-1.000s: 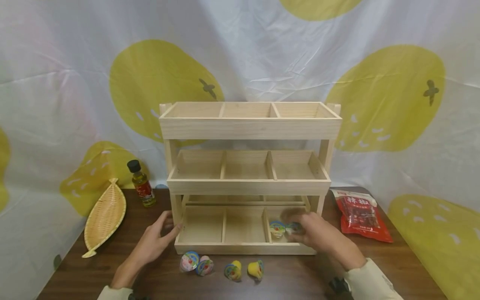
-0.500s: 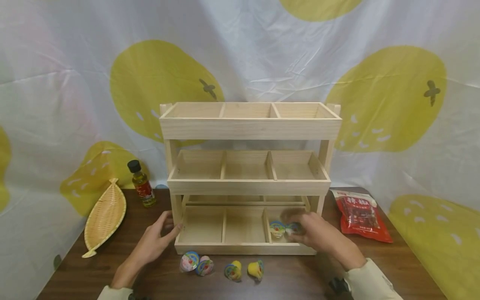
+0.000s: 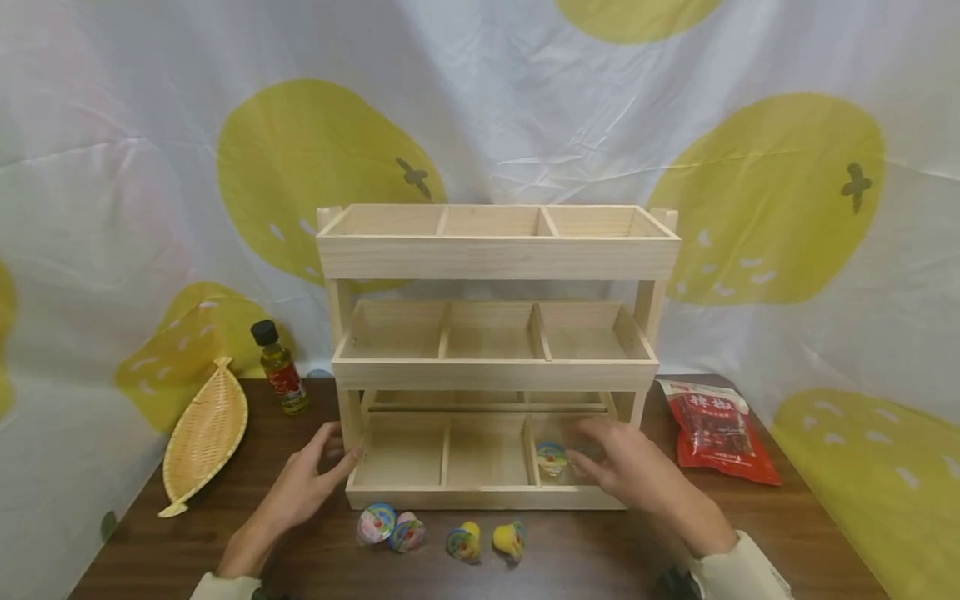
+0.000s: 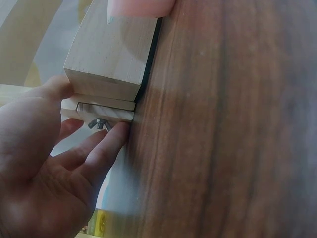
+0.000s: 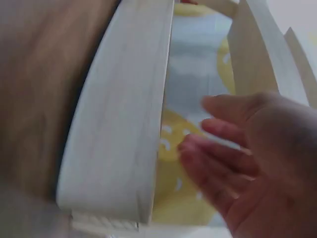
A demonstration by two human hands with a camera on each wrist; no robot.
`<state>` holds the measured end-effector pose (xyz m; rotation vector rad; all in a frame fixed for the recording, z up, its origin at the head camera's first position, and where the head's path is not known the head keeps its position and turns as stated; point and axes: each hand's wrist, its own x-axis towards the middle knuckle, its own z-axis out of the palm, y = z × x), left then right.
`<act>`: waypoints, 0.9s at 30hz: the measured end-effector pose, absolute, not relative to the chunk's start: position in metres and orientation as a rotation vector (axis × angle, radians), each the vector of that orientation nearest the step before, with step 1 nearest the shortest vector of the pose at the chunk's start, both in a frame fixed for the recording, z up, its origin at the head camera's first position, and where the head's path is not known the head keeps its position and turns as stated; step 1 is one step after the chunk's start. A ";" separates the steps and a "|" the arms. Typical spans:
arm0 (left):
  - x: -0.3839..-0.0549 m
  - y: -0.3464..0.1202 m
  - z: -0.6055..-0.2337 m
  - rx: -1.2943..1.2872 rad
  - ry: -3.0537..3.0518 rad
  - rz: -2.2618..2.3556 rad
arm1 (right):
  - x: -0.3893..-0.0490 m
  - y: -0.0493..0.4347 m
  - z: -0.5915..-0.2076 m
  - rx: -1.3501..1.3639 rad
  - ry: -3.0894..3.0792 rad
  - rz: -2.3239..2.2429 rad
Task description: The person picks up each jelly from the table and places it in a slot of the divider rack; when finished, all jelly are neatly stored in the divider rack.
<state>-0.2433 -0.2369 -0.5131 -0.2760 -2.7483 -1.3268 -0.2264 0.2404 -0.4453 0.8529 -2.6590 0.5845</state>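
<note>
A three-tier wooden rack (image 3: 495, 375) stands on the dark table, each tier split into compartments. My left hand (image 3: 303, 475) grips its lower left end, fingers around the wood beside a wing nut (image 4: 100, 123). My right hand (image 3: 630, 462) is over the bottom tier's right compartment, thumb and fingers apart, with nothing between them in the right wrist view. One jelly cup (image 3: 552, 458) sits in that compartment; the spot beside it is mostly hidden by my right hand. Before the rack lie two pink jelly cups, one here (image 3: 377, 523), and two yellow ones, one here (image 3: 509, 540).
On the left are a boat-shaped woven basket (image 3: 204, 437) and a small oil bottle (image 3: 281, 371) with a black cap. A red packet of dried chillies (image 3: 720, 433) lies to the right of the rack. A patterned curtain (image 3: 495, 100) hangs close behind.
My right hand's fingers have spread, releasing a jelly cup they held in the bottom right compartment. The left hand keeps its place on the rack.
</note>
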 end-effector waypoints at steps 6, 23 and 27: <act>-0.244 -0.237 -0.513 -0.277 -2.748 -1.319 | -0.206 0.218 -0.455 1.097 -2.413 0.919; -0.239 -0.233 -0.511 -0.270 -2.728 -1.314 | -0.178 0.187 -0.479 1.250 -2.641 0.947; -0.238 -0.233 -0.511 -0.264 -2.717 -1.285 | -0.175 0.185 -0.483 1.252 -2.768 1.068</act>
